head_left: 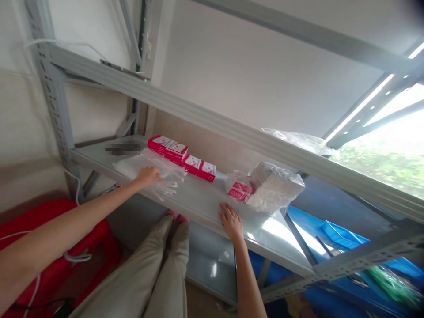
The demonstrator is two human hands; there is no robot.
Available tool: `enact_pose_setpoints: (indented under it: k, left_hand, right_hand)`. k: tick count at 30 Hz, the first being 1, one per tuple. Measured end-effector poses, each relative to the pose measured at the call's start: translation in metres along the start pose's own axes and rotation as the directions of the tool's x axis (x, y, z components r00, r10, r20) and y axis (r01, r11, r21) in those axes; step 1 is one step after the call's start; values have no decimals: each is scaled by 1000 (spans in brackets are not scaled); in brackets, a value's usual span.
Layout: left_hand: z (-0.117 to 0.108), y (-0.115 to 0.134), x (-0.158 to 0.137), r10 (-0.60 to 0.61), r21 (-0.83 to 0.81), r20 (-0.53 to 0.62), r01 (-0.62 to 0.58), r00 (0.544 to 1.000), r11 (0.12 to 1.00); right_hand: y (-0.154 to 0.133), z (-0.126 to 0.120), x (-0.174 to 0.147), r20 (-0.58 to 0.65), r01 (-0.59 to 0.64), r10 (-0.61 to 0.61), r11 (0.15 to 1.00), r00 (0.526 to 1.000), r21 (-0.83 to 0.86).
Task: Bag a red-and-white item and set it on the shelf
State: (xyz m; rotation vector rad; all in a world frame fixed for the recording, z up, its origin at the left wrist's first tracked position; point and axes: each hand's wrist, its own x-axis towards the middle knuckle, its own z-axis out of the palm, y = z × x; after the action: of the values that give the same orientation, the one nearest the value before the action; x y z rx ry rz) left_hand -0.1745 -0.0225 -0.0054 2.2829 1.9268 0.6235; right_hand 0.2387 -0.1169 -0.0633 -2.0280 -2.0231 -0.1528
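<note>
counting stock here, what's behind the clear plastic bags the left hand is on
A row of red and white boxes lies on the shelf just behind the plastic bags. The left hand covers part of the bags; anything beneath them stays hidden.

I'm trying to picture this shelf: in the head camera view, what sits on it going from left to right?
Left hand on the clear plastic bags → row of pink boxes → right hand on the shelf edge → small bag of pink packs → wrapped white bundle.
</note>
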Motion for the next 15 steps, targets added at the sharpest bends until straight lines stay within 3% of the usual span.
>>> enact_pose_setpoints:
  k: [7, 15]
  left_hand:
    - [-1, -8, 1, -118, 114, -15, 119, 993, 986]
    - [-31, -1, 1, -139, 70, -73, 144, 988, 987]
  right_hand:
    - [-3, -1, -2, 34, -42, 42, 999, 999, -18]
    - [-9, -1, -5, 46, -84, 85, 996, 995, -39]
